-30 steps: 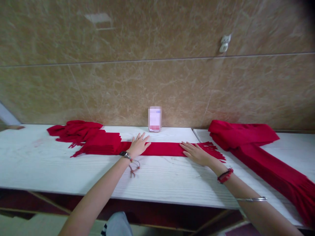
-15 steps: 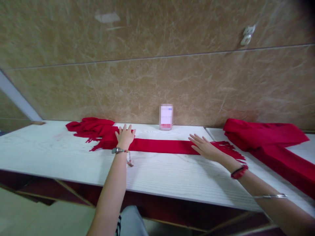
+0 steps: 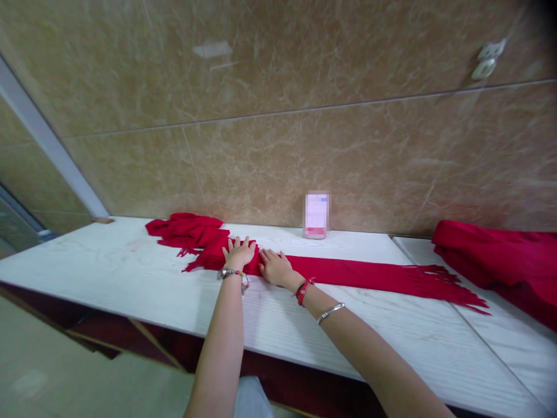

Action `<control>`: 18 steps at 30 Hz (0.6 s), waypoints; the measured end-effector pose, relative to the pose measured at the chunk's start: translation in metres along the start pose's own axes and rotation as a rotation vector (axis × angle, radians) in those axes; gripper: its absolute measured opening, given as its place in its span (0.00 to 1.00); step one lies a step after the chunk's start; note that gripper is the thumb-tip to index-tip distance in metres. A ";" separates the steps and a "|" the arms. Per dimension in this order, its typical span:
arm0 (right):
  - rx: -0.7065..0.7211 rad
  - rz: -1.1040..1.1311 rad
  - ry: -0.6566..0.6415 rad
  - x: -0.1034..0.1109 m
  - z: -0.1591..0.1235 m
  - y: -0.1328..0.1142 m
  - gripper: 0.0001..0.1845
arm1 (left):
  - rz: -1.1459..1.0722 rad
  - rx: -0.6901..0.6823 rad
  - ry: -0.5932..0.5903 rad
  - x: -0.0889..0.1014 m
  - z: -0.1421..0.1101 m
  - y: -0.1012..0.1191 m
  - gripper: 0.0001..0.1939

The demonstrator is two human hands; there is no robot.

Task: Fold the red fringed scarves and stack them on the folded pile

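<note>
A long red scarf (image 3: 357, 273) lies stretched flat along the white table (image 3: 130, 278), its fringed end (image 3: 452, 287) toward the right. My left hand (image 3: 238, 253) rests flat, fingers spread, on the scarf where it meets a folded red stack (image 3: 209, 255). Just to its right, my right hand (image 3: 275, 267) lies flat on the scarf too, fingers extended. Both hands press on the fabric and grip nothing.
A bunched red cloth (image 3: 185, 226) sits behind the stack at the left. More red fabric (image 3: 500, 261) is heaped on the adjoining table at the right. A small pink-white card (image 3: 316, 215) stands against the marble wall. A wall fixture (image 3: 485, 61) is high at the right.
My right hand slid left along the scarf from its fringed end to beside my left hand. My left hand moved left onto the stack's edge. The view turned left.
</note>
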State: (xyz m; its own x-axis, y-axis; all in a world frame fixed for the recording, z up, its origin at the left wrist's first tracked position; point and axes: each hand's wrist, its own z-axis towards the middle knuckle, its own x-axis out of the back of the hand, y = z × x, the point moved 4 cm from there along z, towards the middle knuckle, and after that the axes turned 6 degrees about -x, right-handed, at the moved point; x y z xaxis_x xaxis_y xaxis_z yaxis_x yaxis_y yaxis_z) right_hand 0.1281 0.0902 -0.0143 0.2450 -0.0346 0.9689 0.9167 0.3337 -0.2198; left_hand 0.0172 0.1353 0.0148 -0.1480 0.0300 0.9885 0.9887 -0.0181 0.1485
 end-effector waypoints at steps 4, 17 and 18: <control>0.000 -0.041 0.002 -0.003 -0.016 0.024 0.27 | 0.018 -0.030 0.016 -0.002 0.003 -0.002 0.31; -0.099 -0.515 0.063 0.030 -0.153 0.206 0.21 | -0.084 -0.065 0.084 -0.001 0.004 -0.001 0.31; -0.112 -0.549 0.068 0.032 -0.165 0.224 0.21 | -0.083 -0.053 0.086 -0.001 0.003 -0.001 0.31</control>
State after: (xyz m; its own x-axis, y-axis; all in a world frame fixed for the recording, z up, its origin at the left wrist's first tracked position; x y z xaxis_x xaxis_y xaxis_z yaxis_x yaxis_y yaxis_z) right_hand 0.3931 0.0079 -0.0512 -0.2613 -0.2366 0.9358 0.9424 0.1474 0.3004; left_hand 0.0161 0.1388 0.0140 -0.2326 -0.0525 0.9712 0.9708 -0.0723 0.2286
